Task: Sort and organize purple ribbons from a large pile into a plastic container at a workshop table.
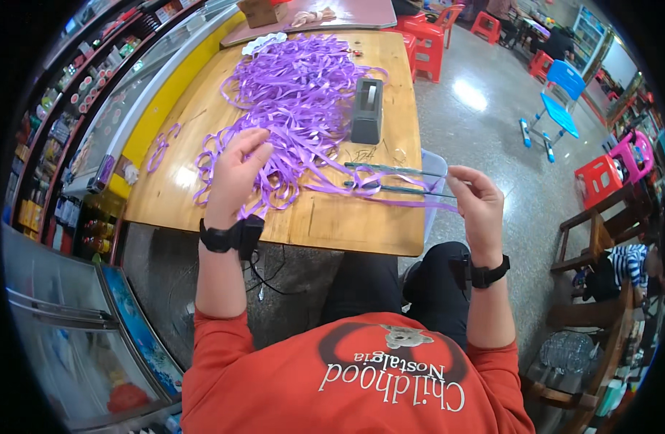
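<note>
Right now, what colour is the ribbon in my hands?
Purple ribbon, seen best in the head view.

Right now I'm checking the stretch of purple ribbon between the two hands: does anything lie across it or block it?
Nothing visible blocks it. The purple ribbon runs from the left hand to the right hand, passing beside two green sticks and in front of the grey tape dispenser.

Ribbon heap [293, 94] on table [202, 130]; tape dispenser [367, 110] right of heap.
</note>
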